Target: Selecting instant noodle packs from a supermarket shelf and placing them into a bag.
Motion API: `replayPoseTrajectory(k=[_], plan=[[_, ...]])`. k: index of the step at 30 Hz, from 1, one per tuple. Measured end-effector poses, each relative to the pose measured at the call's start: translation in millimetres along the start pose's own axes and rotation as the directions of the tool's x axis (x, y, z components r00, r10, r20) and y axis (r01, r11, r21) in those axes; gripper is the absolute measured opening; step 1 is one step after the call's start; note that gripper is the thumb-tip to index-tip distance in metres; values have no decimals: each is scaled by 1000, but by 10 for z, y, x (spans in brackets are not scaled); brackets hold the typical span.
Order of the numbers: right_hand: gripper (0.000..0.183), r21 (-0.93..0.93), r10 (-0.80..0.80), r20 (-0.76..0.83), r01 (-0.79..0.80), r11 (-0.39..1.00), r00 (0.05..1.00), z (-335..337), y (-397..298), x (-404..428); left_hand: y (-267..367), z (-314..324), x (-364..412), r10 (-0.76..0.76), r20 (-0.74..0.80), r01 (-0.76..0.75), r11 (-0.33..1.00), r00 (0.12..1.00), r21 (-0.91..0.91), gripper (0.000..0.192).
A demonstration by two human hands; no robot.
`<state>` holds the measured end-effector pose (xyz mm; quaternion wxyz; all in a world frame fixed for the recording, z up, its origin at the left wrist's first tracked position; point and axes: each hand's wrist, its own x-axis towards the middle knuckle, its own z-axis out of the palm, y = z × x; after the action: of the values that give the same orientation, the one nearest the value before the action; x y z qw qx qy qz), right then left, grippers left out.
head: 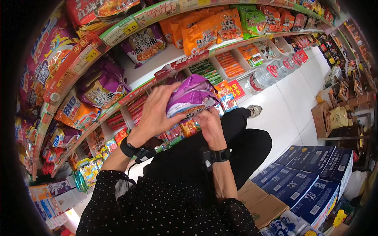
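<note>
Between my two hands is a purple packet of instant noodles, tilted above my lap. My left hand grips its left side, thumb along the lower edge and fingers over the back. My right hand holds the lower right corner with bent fingers. Behind the packet runs a store shelf with a red price strip. On that shelf stand another purple noodle packet and, farther left, a group of purple packets. Orange noodle packets fill the part to the right.
Lower bins hold green-wrapped sticks and orange-wrapped sticks. Large clear water bottles line the white tiled floor. Blue cartons and brown cardboard boxes are stacked at my right. A second shelving unit stands across the aisle.
</note>
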<state>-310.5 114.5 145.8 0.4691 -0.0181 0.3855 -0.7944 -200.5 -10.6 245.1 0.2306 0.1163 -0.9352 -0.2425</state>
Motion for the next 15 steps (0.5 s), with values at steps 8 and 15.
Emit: replayPoseTrajectory(k=[8, 15], plan=[[36, 50, -28, 175, 19, 999, 984, 766, -227, 151, 1, -707, 256, -8, -150, 17, 998, 989, 60, 66], [34, -124, 5, 277, 30, 992, 961, 1091, -238, 461, -376, -931, 450, -108, -173, 144, 967, 979, 211, 65]])
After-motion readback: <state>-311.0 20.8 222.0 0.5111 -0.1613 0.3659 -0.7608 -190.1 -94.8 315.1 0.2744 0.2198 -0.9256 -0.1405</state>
